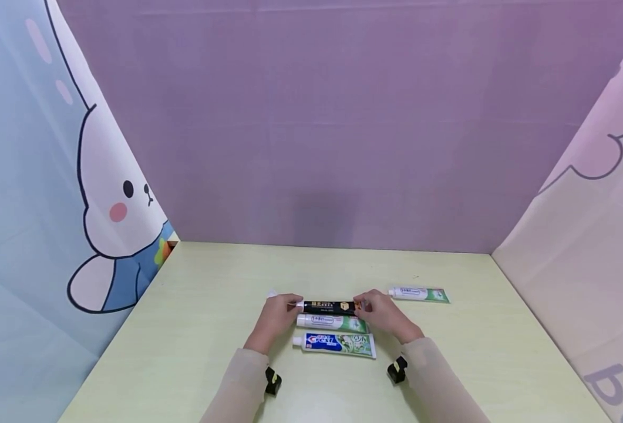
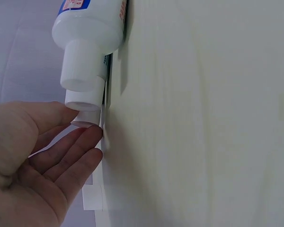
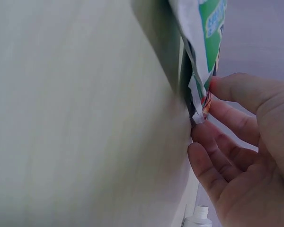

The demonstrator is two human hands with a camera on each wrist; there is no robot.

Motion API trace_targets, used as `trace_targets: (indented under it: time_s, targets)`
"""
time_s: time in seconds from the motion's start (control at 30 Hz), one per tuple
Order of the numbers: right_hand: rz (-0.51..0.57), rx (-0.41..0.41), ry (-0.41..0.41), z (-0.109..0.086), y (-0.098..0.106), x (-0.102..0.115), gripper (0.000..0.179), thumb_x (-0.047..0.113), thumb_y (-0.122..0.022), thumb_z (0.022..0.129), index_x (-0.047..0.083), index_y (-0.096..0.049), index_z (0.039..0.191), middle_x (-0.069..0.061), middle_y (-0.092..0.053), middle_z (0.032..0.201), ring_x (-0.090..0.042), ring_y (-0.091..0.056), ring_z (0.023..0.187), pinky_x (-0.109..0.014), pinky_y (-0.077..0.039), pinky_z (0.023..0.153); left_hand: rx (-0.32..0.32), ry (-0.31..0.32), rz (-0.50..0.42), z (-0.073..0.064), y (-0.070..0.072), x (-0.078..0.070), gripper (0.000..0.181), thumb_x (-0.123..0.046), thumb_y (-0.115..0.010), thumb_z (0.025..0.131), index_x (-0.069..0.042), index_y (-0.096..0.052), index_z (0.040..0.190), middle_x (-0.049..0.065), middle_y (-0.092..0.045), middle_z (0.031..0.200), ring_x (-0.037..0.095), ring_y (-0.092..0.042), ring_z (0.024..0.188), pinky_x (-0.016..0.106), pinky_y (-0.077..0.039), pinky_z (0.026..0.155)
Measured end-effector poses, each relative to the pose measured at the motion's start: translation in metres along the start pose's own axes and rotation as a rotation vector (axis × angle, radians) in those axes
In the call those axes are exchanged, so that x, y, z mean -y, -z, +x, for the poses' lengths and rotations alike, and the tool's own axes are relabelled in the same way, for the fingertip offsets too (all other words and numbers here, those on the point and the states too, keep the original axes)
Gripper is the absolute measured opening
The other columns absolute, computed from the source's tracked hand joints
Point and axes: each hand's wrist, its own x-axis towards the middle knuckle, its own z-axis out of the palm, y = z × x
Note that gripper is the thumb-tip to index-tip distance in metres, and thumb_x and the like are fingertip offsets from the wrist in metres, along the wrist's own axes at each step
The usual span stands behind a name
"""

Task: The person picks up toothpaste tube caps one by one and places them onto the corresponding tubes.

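Observation:
A black toothpaste tube [image 1: 328, 307] lies crosswise, held at both ends. My left hand [image 1: 280, 312] pinches its white cap [image 2: 87, 118] between thumb and fingertips. At the flat crimped end, my right hand [image 1: 381, 312] grips the tube with thumb and fingers. Just nearer to me lies a white and green toothpaste tube [image 1: 328, 322], close alongside the black one. Nearest to me is a blue, white and green Crest toothpaste tube [image 1: 339, 344]. All three caps point left. In the right wrist view, the green tube end [image 3: 210, 35] partly hides the black tube.
Another white and green toothpaste tube [image 1: 419, 294] lies to the right, beyond my right hand. A small white piece [image 1: 272, 292] shows behind my left hand, mostly hidden. The pale table [image 1: 211, 329] meets a purple cloth backdrop [image 1: 311, 147], with printed cloths on both sides.

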Motion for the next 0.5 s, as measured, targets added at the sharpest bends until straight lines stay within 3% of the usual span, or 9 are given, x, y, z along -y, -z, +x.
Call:
trace_targets:
  time_s: [0.5]
  targets:
    - [0.014,0.005,-0.009,-0.001,-0.0007,0.0004,0.035,0.008,-0.073,0.091,0.0,-0.067,0.125,-0.008,-0.059,0.106,-0.016,-0.052,0.082,-0.032,-0.05,0.07,0.014,-0.003,-0.001,-0.0009,0.0011,0.0002,0.028,-0.008,-0.068,0.096,-0.001,-0.069,0.123,0.016,-0.07,0.116,0.03,-0.067,0.105,0.043,-0.054,0.091]
